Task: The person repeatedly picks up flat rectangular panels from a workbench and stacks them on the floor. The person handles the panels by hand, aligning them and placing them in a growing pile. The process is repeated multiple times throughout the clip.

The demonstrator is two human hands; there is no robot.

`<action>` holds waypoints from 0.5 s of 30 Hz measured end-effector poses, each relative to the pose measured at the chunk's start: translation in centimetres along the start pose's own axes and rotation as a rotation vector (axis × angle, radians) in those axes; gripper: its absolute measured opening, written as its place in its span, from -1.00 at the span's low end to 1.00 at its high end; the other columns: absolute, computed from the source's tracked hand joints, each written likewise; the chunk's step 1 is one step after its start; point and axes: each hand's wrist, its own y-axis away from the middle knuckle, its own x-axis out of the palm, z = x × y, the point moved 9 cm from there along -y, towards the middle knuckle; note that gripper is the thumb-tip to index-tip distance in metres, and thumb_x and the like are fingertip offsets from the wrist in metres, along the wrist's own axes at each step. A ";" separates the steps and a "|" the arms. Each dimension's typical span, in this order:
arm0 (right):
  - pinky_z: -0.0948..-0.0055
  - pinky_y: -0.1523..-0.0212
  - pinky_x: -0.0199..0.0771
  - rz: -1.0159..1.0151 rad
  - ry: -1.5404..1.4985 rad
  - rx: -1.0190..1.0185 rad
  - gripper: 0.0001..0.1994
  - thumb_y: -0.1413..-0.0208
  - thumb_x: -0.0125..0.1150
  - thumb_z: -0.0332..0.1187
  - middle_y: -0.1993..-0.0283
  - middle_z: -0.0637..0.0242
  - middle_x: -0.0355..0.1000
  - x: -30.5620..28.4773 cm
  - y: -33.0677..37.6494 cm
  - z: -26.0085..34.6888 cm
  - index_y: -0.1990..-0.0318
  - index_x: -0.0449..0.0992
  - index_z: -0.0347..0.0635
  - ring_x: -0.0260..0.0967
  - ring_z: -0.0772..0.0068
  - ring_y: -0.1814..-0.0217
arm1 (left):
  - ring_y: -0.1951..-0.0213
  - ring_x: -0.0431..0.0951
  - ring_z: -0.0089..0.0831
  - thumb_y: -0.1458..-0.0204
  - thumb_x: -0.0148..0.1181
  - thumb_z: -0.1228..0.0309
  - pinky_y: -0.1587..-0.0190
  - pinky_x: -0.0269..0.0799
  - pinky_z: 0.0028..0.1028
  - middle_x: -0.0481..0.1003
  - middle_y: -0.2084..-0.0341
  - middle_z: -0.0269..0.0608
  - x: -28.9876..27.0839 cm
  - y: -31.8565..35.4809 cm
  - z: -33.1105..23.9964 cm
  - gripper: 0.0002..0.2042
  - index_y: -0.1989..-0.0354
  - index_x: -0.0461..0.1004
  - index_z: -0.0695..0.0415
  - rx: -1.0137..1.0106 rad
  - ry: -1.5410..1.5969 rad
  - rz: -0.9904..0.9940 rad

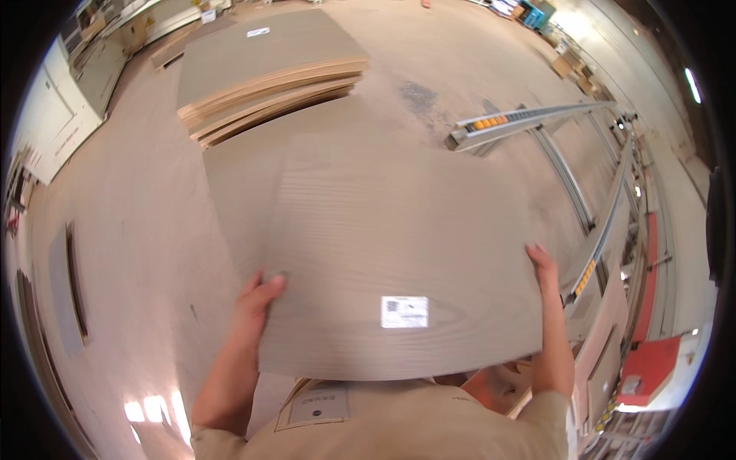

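Dusty workshop floor spreads pale and bare under everything, with white cabinets along the far left wall. A narrow dark board lies flat on the floor near the left rim. Further back, left of centre, sits a stack of plywood sheets, its layered edges fanned out toward the viewer and a small white label on its grey top.

Closest to the camera, a large grey wood-grain panel is held out flat in front of the person's chest, covering most of the middle of the view. A white sticker sits near its near edge.

The left hand clamps the panel's left edge near the near corner: the thumb lies on the top face, and the other fingers are hidden beneath, so this grip is closed on the panel. The right hand holds the right edge, fingers pointing up along it and pressed against the side; how far they curl under cannot be seen, but the grip is firmly on the panel.

To the right, a long metal rail frame with orange rollers runs away from the person, partly under the panel's right side. Beyond it, at the right rim, a red machine part shows.
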 end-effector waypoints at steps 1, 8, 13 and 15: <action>0.40 -0.32 0.16 -0.009 0.058 0.094 -0.32 -0.11 0.27 -0.26 -0.28 0.06 0.26 4.3 -4.8 0.5 -0.28 0.18 -0.51 0.23 0.34 -0.30 | -0.07 0.44 -0.28 -0.03 0.23 0.25 -0.10 0.35 -0.37 0.43 -0.06 -0.03 -2.9 0.6 -0.3 -0.33 -0.27 0.19 0.34 -0.020 0.022 -0.173; 0.47 -0.23 0.23 0.442 0.044 0.092 -0.31 -0.11 0.26 -0.23 -0.20 0.17 0.36 25.7 -17.0 4.8 -0.32 0.17 -0.43 0.27 0.43 -0.24 | -0.03 0.46 -0.31 -0.07 0.17 0.26 -0.07 0.36 -0.40 0.46 0.00 -0.08 -7.9 2.1 -2.9 -0.43 -0.22 0.25 0.30 0.075 0.171 -0.382; 0.47 -0.20 0.26 0.627 0.049 0.212 -0.29 -0.07 0.28 -0.22 -0.14 0.21 0.41 31.9 -21.0 7.9 -0.32 0.17 -0.40 0.31 0.40 -0.20 | 0.14 0.51 -0.36 -0.12 0.11 0.22 0.07 0.40 -0.41 0.52 0.15 -0.20 -8.7 -0.1 -4.7 -0.62 -0.02 0.43 0.21 0.156 0.172 -0.440; 0.44 -0.23 0.23 0.652 0.084 0.277 -0.26 -0.06 0.27 -0.21 -0.16 0.19 0.39 32.6 -21.4 7.9 -0.35 0.14 -0.37 0.29 0.37 -0.23 | 0.09 0.50 -0.34 -0.13 0.10 0.20 0.02 0.38 -0.40 0.50 0.08 -0.18 -9.7 -1.2 -4.9 -0.58 -0.07 0.41 0.21 0.120 0.018 -0.528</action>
